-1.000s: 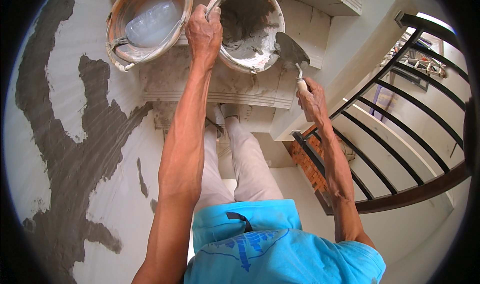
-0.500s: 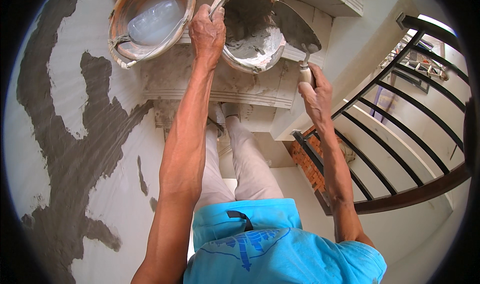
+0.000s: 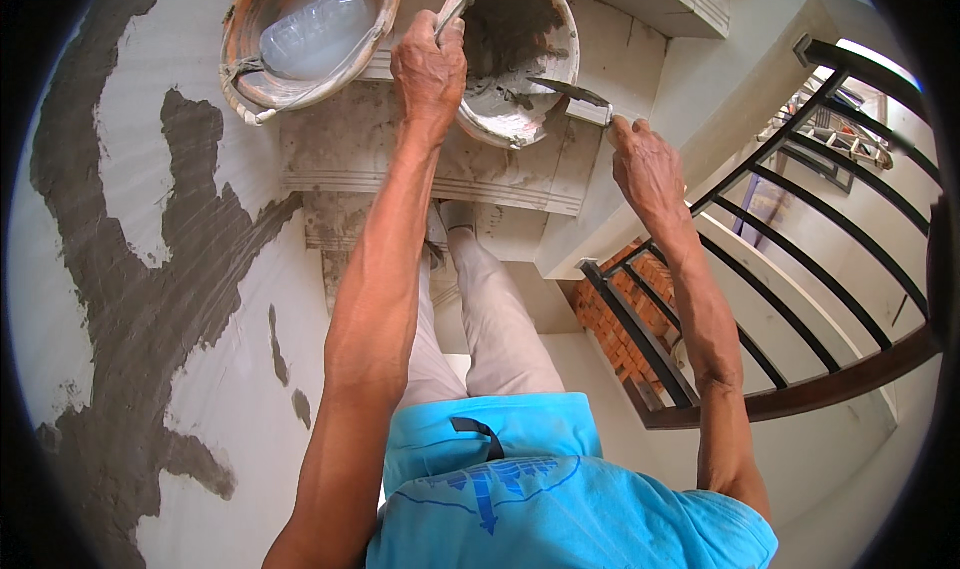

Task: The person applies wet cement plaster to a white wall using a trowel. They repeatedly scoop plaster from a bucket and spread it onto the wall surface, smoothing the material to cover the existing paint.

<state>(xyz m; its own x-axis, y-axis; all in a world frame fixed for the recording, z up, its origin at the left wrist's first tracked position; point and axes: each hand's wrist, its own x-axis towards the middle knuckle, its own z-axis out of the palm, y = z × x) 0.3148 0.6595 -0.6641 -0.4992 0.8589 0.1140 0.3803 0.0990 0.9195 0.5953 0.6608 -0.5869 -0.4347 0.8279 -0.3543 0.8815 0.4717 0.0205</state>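
My left hand (image 3: pixel 430 74) is closed around the rim of a mortar bucket (image 3: pixel 512 129), near the bucket's left side. Wet grey mortar (image 3: pixel 510 29) coats the inside and lies in the bottom. A trowel (image 3: pixel 577 92) is in my closed right hand (image 3: pixel 648 164), at the bucket's right side. Its blade is turned nearly edge-on, with the tip over the bucket's opening; my fingers mostly hide the handle.
Left of the mortar bucket stands another bucket (image 3: pixel 240 84) holding a clear plastic bottle (image 3: pixel 318 34) in cloudy liquid. Both are on stair steps (image 3: pixel 440 174). Grey mortar patches (image 3: pixel 130 319) mark the white wall at left. A black metal railing (image 3: pixel 790 249) runs along the right.
My right hand has moved up and turned, so the trowel blade went from broad-side to nearly edge-on, with its tip over the bucket. My left hand stays on the rim.
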